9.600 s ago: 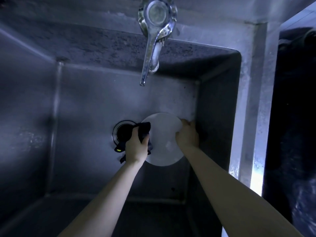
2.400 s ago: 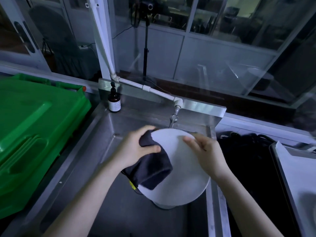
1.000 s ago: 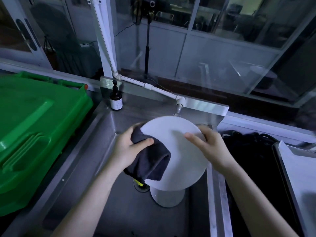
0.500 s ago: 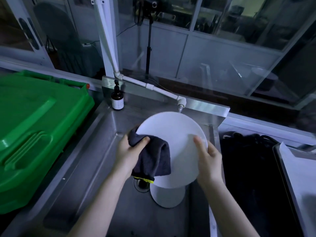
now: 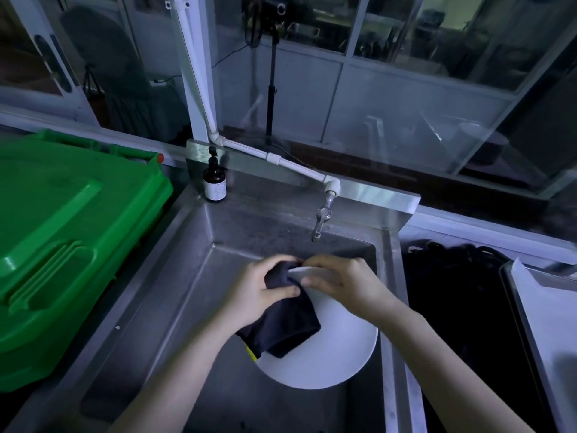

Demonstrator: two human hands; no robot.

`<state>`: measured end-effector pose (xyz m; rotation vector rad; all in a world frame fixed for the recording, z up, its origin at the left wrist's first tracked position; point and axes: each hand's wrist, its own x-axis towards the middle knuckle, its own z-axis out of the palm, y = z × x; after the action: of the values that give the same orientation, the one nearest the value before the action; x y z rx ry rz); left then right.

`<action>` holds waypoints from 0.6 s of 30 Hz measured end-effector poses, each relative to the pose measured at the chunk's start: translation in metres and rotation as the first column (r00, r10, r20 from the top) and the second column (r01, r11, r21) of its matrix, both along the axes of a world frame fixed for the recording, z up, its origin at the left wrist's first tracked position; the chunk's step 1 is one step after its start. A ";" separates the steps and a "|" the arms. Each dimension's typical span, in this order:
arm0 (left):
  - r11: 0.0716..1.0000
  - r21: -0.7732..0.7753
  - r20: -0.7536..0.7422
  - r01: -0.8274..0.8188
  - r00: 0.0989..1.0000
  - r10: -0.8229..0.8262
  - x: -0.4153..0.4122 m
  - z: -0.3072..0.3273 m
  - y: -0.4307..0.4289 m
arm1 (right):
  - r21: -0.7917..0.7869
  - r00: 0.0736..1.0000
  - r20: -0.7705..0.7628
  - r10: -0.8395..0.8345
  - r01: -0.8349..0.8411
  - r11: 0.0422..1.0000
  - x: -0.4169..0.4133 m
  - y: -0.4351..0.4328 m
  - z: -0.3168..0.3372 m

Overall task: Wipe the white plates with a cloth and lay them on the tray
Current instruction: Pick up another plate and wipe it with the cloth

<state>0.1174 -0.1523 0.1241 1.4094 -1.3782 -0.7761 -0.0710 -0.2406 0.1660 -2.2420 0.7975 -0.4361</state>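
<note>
White plate [image 5: 337,348] hangs over the sink [image 5: 193,276], its far rim pinched by my right hand [image 5: 343,282]; my left hand [image 5: 259,292] clutches the dark cloth [image 5: 290,326] against that same rim; I'd wipe with firm strokes toward the near edge while the right steadies; the face tilts up at me, near edge lower; being round, it has no long axis.
</note>
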 end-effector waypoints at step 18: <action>0.960 0.078 -0.168 -0.269 0.946 0.278 0.021 0.005 0.001 | 0.383 0.885 0.203 -0.419 0.322 0.866 -0.026 0.011 -0.009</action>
<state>0.1381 -0.1508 0.1286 1.4965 -1.0047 -0.7396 -0.0974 -0.2301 0.1568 -1.6566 1.0698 -0.7242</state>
